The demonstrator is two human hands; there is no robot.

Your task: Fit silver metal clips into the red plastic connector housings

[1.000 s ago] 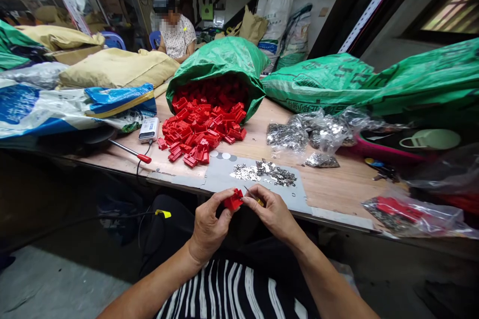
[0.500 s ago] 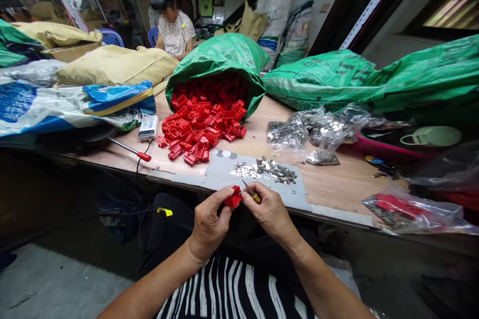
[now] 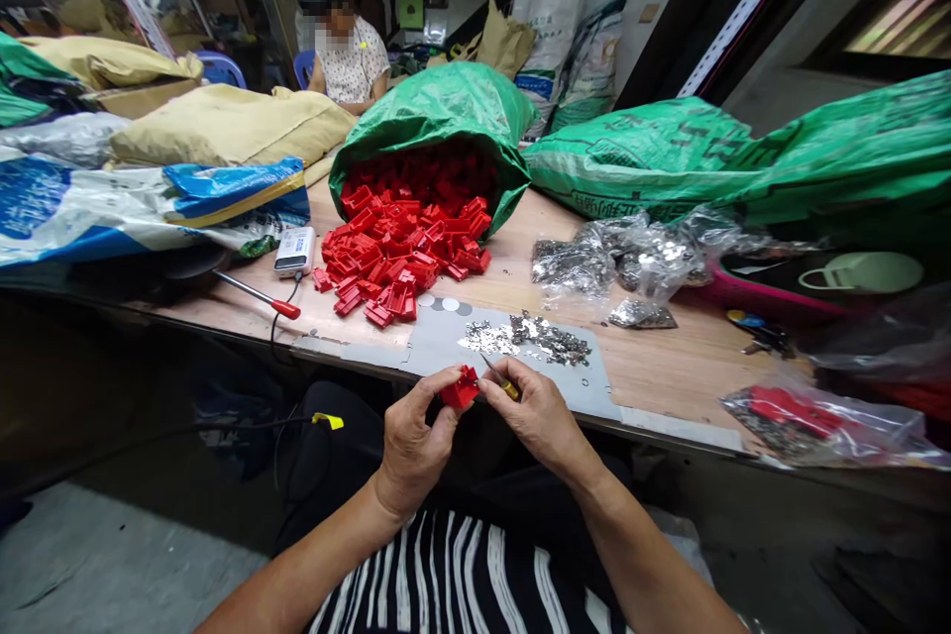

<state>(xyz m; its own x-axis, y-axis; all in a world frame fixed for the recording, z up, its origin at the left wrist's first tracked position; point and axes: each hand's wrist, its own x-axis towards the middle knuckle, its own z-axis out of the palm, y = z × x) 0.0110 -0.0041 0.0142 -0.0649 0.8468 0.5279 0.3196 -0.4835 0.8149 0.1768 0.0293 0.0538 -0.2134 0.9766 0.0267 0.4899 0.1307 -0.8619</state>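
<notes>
My left hand (image 3: 412, 441) pinches a small red plastic piece (image 3: 461, 386) in front of the table edge. My right hand (image 3: 539, 416) is closed on a thin tool with a yellow handle (image 3: 499, 378), its tip at the red piece. Just beyond, a scatter of small shiny metal parts (image 3: 531, 337) lies on a grey sheet (image 3: 438, 337). Further back, a heap of red plastic pieces (image 3: 393, 253) spills from an open green sack (image 3: 438, 114).
The wooden table (image 3: 669, 367) carries clear bags of metal parts (image 3: 631, 263), a red-handled screwdriver (image 3: 260, 297), a small white device (image 3: 295, 253), more green sacks (image 3: 743, 158) and a bag of red parts (image 3: 809, 421). Another person (image 3: 342, 54) sits at the back.
Both hands with the red piece and tool have risen slightly toward the table edge. The tool's tip has shifted against the piece. Nothing else has moved.
</notes>
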